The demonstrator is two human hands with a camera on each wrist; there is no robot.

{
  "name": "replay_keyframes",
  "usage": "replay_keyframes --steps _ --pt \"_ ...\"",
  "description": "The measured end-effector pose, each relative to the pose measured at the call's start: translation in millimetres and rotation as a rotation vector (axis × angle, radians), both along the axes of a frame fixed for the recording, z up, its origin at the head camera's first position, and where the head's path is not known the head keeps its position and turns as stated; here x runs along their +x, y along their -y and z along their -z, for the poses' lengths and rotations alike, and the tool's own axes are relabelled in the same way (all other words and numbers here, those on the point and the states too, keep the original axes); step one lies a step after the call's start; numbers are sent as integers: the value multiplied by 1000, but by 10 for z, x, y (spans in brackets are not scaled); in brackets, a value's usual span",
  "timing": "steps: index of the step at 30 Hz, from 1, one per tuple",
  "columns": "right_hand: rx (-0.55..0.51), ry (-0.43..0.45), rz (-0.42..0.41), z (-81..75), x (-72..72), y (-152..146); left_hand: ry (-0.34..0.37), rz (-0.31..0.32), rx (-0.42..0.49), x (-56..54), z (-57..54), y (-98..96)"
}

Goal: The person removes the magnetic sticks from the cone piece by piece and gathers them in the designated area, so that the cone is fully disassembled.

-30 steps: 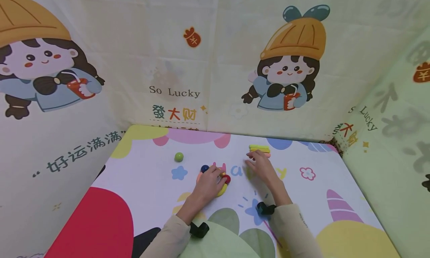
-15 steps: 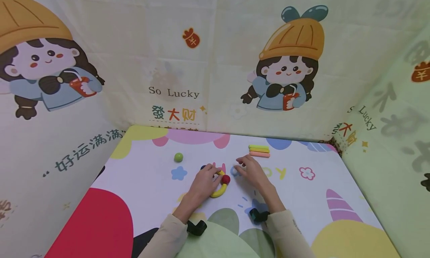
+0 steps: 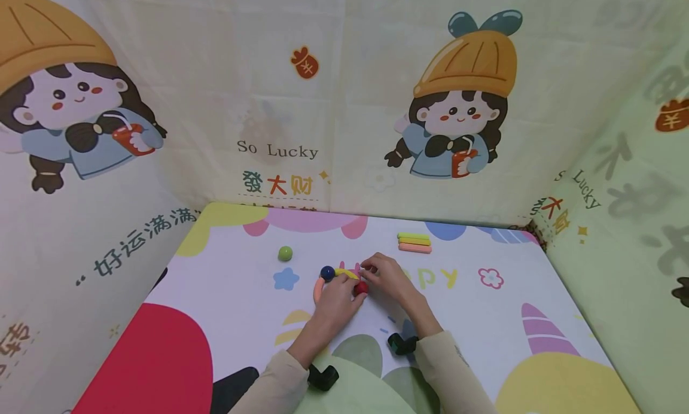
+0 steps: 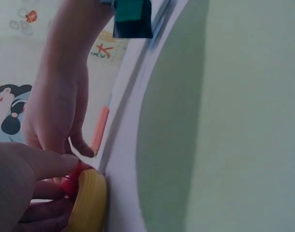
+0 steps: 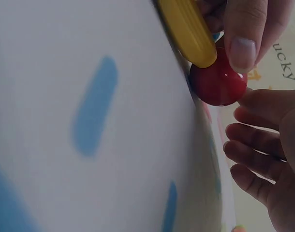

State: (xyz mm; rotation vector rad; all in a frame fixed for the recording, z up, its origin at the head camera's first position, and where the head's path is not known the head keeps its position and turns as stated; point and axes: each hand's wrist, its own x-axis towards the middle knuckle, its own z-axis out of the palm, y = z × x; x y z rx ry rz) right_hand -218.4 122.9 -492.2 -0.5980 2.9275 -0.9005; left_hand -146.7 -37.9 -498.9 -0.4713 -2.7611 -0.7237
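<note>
My left hand (image 3: 338, 297) pinches a glossy red ball (image 5: 218, 79) between thumb and fingers, low over the table. A yellow curved rod (image 5: 188, 34) meets that ball in the right wrist view. My right hand (image 3: 389, 276) has come close from the other side, a fingertip right at the ball's edge and the other fingers loosely bent. Beyond the left hand, another yellow rod (image 3: 346, 273) runs towards a dark blue ball (image 3: 327, 273). An orange curved rod (image 3: 318, 289) extends down from the blue ball. The left hand covers part of this ring of pieces.
A green ball (image 3: 285, 253) lies at the back left of the printed table (image 3: 237, 312). Several straight rods (image 3: 414, 243), yellow-green, orange and pink, lie side by side at the back right. Patterned cloth walls (image 3: 355, 186) rise behind and at the sides.
My right hand has moved left and towards me, from beside the straight rods to the red ball. My left hand has shifted from the blue ball's side to the red ball, uncovering the blue ball.
</note>
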Motion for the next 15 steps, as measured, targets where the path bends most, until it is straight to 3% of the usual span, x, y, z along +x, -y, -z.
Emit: replay_keyframes --steps 7,15 --pt "38 30 -52 66 -72 60 26 -40 3 33 50 -49" --pt "37 46 -85 44 -110 100 -21 -57 23 9 102 -49"
